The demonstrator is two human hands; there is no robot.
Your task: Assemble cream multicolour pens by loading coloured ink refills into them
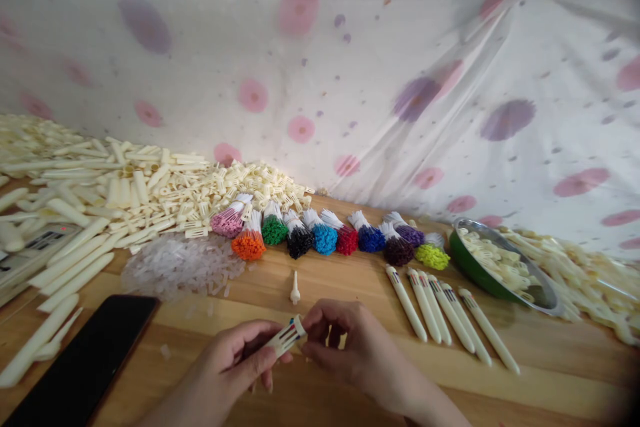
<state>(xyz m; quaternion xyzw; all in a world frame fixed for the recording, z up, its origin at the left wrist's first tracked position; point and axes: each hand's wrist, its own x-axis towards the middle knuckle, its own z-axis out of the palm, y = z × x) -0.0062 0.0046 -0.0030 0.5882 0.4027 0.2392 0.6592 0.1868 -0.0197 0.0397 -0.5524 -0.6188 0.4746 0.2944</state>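
Observation:
My left hand (243, 363) is closed around a slotted cream pen part (286, 339), which tilts up to the right and shows bits of colour in its slots. My right hand (353, 347) is at the part's upper end, thumb and fingers curled; whether something small lies between its fingertips is too small to tell. Just beyond the hands a small cream pointed piece (295, 288) stands on the wooden table (345, 280). Behind it is a row of refill bundles, among them orange (249, 243), light blue (324, 239) and yellow-green (433, 256).
Several cream pens (406, 303) lie at right, near a green bowl (493, 267) of cream parts. A black phone (85, 360) lies at left, below a heap of clear pieces (180, 265). Cream tubes (75, 260) pile up behind. A patterned sheet (320, 67) hangs at the back.

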